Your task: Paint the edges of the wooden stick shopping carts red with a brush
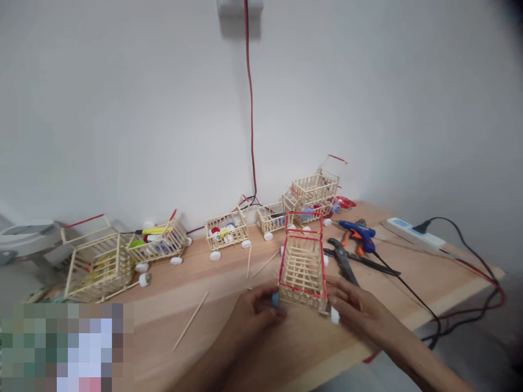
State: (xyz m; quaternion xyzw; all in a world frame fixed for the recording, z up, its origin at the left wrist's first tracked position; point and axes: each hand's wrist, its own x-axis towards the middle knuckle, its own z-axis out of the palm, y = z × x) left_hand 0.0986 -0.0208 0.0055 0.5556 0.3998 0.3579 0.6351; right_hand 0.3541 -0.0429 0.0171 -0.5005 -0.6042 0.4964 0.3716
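A miniature shopping cart point(303, 261) made of thin wooden sticks, with a red rim and red handle, stands near the table's front edge between my hands. My left hand point(255, 313) has its thumb and fingers closed around the blue bottle-cap wheel point(275, 299) at the near left corner. On the other side, my right hand point(357, 307) has its fingers bent against the near right corner, beside a white cap wheel point(335, 314). The fingertips of the right hand are partly hidden behind the cart. Loose sticks point(191, 321) lie on the wood to the left.
More stick carts point(226, 228) line the wall, some holding coloured caps. At right lie a blue glue gun point(357, 231), black-handled pliers point(345, 261) and a white power strip point(414, 233) with trailing cords. The table's front edge point(347, 363) runs close to my hands. A blurred patch covers the lower left.
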